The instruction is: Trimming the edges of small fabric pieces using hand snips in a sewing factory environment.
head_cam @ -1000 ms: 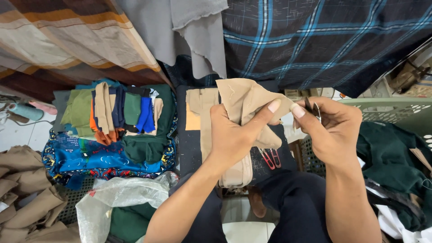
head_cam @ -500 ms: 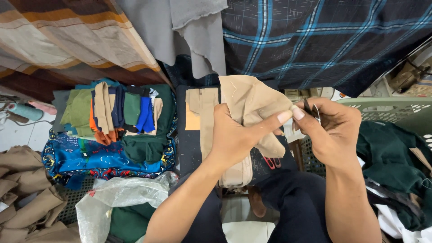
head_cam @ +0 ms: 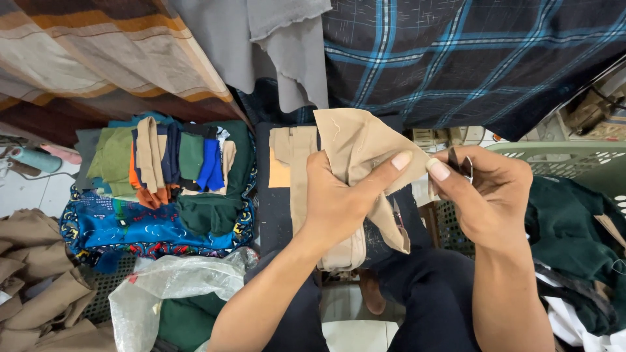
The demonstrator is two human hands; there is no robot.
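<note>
The left hand [head_cam: 339, 199] grips a tan cloth piece [head_cam: 365, 153]. The right hand [head_cam: 486, 195], closed on small dark snips [head_cam: 462, 163], pinches the cloth's edge.

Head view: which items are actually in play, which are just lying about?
In play:
- left hand gripping the tan cloth piece
- right hand pinching its edge, a small dark tool in the fingers

Lying about:
- stack of coloured fabric pieces
- blue patterned cloth
- clear plastic bag
- green basket
- dark green fabric
</note>
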